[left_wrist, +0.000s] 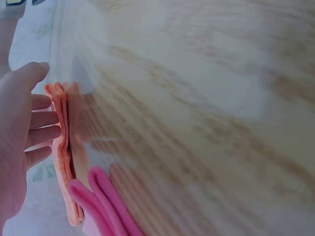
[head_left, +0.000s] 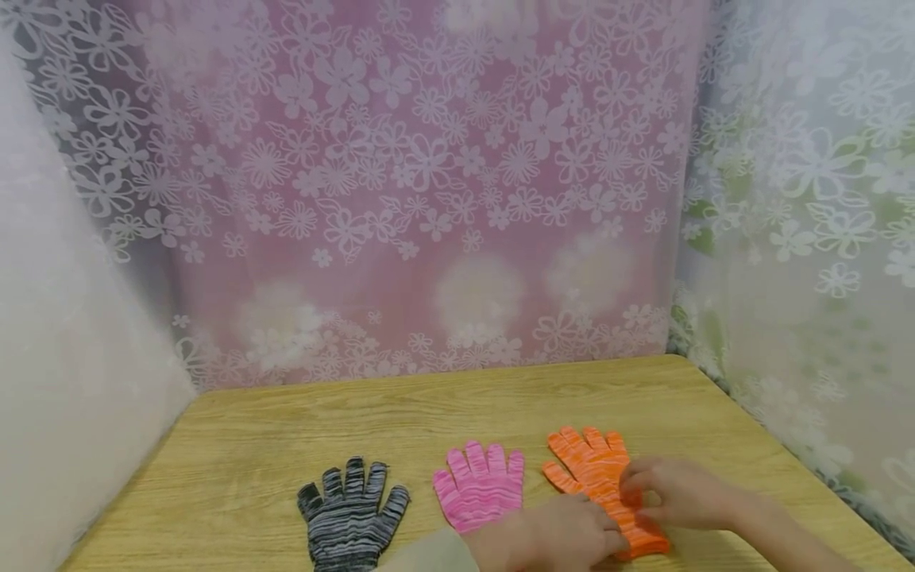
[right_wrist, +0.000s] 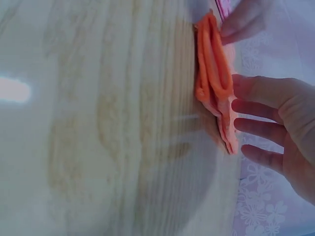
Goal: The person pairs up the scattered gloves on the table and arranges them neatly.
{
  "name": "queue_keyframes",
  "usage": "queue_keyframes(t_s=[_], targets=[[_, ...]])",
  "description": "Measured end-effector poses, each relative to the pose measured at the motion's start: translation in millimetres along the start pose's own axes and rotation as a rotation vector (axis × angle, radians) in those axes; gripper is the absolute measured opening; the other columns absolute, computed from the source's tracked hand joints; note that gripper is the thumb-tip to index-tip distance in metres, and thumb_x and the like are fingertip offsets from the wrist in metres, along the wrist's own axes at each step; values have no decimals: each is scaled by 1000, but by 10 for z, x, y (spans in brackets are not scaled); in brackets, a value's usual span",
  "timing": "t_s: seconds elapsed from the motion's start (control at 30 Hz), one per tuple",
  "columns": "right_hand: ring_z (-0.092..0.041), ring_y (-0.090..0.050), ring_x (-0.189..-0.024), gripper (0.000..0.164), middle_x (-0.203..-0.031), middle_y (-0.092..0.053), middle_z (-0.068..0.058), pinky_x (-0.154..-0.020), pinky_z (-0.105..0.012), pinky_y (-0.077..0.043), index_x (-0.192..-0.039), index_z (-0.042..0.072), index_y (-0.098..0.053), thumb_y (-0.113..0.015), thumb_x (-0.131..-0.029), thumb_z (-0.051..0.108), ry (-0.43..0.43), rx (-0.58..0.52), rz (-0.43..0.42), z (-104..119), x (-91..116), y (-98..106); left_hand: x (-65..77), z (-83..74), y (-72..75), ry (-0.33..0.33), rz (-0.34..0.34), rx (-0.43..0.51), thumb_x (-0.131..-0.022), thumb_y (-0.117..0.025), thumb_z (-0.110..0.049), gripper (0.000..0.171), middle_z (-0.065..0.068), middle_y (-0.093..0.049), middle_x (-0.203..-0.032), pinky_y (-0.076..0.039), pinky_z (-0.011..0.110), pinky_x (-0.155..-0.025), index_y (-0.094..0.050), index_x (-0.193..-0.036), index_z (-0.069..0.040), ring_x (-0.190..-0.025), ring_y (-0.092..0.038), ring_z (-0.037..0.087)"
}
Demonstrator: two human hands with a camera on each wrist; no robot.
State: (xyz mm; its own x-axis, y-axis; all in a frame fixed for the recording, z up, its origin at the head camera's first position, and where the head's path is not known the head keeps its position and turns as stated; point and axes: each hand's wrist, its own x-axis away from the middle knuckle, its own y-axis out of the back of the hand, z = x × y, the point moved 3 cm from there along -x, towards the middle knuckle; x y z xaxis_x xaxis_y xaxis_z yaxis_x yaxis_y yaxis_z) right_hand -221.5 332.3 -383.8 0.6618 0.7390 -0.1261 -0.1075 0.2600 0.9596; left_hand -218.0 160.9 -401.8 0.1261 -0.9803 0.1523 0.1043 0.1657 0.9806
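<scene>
An orange knitted glove [head_left: 596, 469] lies flat on the wooden table, fingers pointing away from me. My left hand [head_left: 568, 528] reaches across the pink glove's lower end, its fingers on the orange glove near the cuff. From the other side, my right hand [head_left: 682, 492] rests its fingertips on the orange glove's right edge. In the right wrist view, the right hand's fingers [right_wrist: 261, 130] are loosely extended against the orange cuff [right_wrist: 214, 59]. The left wrist view has the left hand [left_wrist: 24, 118] with its fingers along the orange glove [left_wrist: 61, 147].
A pink knitted glove [head_left: 482, 485] lies left of the orange one, its cuff hidden behind the left arm. Further left is a black-and-grey knitted glove [head_left: 350, 516]. Flower-patterned curtains [head_left: 429, 199] hang behind and beside the wooden table [head_left: 250, 445].
</scene>
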Motion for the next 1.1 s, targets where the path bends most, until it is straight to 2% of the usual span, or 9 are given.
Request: queue_keyframes(t_s=[0.07,0.13,0.23,0.37,0.47,0.6,0.7,0.83,1.1], targets=[[-5,-57,-81,14,-97,-59,8,-61,-23,-46,-93,19,-68,-72,-79,17,32,20,-16,14,15,-40,15,35,25,30,-49,3,-96,-40,-48,34,-22,-53,-109,-33,15,-91,-56,-120,-30,-103,-46,-7],[-4,-56,-80,17,-97,-59,7,-60,-22,-46,-91,18,-68,-74,-76,15,60,41,-29,25,23,-68,30,92,47,67,-107,-37,-95,-39,-50,34,-20,-54,-106,-35,17,-90,-58,-114,-29,-101,-48,-5],[-3,-55,-79,19,-96,-58,8,-59,-21,-45,-89,19,-68,-76,-73,14,75,83,-33,43,12,-82,42,227,66,170,-139,-99,-95,-36,-51,36,-15,-55,-109,-35,20,-91,-59,-111,-27,-103,-49,0],[-3,-54,-78,19,-94,-57,9,-59,-22,-45,-87,22,-67,-77,-72,15,58,114,-7,59,-15,-77,11,430,66,335,-74,-108,-94,-32,-56,45,-13,-52,-118,-32,25,-96,-55,-120,-27,-111,-46,5],[-3,-54,-78,19,-94,-57,10,-59,-22,-45,-86,23,-67,-77,-72,16,42,115,13,59,-24,-78,-29,528,48,403,-10,-86,-92,-30,-61,52,-14,-46,-127,-27,29,-101,-50,-128,-29,-121,-40,6],[-3,-55,-79,18,-95,-56,11,-60,-23,-46,-87,22,-68,-77,-72,17,29,115,30,52,-40,-87,-70,594,3,438,59,-50,-89,-31,-64,53,-17,-43,-132,-22,33,-106,-48,-128,-33,-126,-36,6],[-3,-55,-80,18,-95,-57,10,-62,-24,-47,-88,21,-68,-77,-72,17,43,129,17,53,-44,-93,-82,615,-30,449,82,-30,-89,-33,-65,52,-18,-43,-133,-21,34,-107,-48,-128,-34,-126,-36,6],[-3,-55,-79,19,-94,-57,10,-62,-23,-47,-87,20,-69,-77,-71,16,70,151,-10,58,-42,-91,-73,631,-50,455,90,-23,-89,-33,-65,54,-18,-42,-134,-19,35,-108,-47,-131,-34,-127,-35,6],[-3,-55,-80,18,-95,-57,10,-62,-24,-47,-87,20,-69,-77,-72,16,43,130,4,68,-30,-82,-33,630,-69,449,68,-73,-88,-33,-66,52,-16,-45,-130,-23,34,-106,-52,-124,-34,-123,-39,8]])
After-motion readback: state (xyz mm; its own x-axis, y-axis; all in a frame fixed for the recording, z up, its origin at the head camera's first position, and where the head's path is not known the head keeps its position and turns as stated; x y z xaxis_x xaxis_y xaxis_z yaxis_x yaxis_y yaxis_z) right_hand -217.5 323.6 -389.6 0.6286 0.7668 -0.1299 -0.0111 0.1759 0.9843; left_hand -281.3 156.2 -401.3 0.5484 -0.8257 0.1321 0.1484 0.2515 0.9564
